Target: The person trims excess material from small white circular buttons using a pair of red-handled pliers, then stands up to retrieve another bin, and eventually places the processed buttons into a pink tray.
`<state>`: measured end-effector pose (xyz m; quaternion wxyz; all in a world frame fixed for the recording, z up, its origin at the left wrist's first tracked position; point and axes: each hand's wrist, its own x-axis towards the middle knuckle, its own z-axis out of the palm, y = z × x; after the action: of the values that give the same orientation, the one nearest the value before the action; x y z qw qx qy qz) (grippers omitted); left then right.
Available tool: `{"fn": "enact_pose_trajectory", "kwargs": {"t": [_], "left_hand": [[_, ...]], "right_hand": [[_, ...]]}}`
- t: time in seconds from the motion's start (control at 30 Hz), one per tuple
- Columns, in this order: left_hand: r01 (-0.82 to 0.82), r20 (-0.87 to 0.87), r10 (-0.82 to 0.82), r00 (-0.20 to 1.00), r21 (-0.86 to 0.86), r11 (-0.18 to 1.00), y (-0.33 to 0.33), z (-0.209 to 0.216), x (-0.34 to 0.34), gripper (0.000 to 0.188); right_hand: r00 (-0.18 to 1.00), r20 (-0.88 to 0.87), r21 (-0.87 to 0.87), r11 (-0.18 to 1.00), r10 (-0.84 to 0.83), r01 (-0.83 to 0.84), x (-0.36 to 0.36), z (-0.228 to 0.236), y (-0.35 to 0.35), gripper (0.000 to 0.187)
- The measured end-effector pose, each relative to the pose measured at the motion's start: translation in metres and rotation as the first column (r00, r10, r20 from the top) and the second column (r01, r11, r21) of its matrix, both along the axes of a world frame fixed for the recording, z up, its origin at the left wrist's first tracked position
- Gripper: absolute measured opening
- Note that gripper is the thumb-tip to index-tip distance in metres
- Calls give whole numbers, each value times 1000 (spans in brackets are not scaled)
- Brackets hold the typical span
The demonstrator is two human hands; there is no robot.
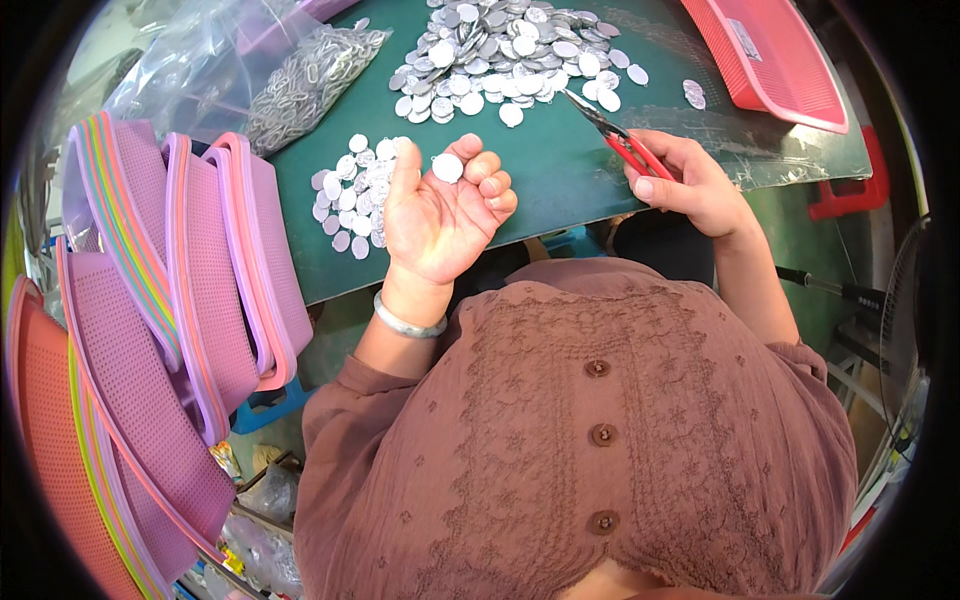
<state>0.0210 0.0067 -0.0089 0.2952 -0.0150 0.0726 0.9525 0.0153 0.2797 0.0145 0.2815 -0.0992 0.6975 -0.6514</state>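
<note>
My left hand (440, 222) is turned palm up with its fingers curled, and a small round silver tag (447, 168) shows at the fingers beside the thumb. Red-handled pliers (629, 151) are gripped in my right hand (690, 180), their jaws pointing up and left to the near edge of a large heap of silver tags (500, 50). Just left of my left hand lies a smaller pile of such tags (350, 195). Whether the pliers' jaws hold anything is too small to tell.
The green table (560, 170) carries a clear bag of metal links (315, 85) at the far left. Stacked purple and pink baskets (215, 260) crowd its left side. A red-pink basket (770, 70) stands far right, near a few loose tags (694, 95). A fan (905, 290) is at the right.
</note>
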Motion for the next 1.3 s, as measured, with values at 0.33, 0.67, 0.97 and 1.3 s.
{"fn": "enact_pose_trajectory", "kwargs": {"t": [0.33,0.67,0.97,1.3], "left_hand": [[-497,-479,-176,860,-865,-76,-2,12,1,24],[-805,-448,-681,579,-182,-565,38,5,-37,24],[-712,-344,-626,700,-393,-582,32,-6,-56,20],[-348,-345,-127,930,-937,-3,2,7,-15,12]], "right_hand": [[1000,10,-80,997,-9,9,0,-1,2,57],[999,23,-132,990,-36,39,0,-7,4,55],[999,-2,-135,990,-49,48,0,-12,6,54],[997,-74,-127,992,-21,11,-3,-26,11,53]]}}
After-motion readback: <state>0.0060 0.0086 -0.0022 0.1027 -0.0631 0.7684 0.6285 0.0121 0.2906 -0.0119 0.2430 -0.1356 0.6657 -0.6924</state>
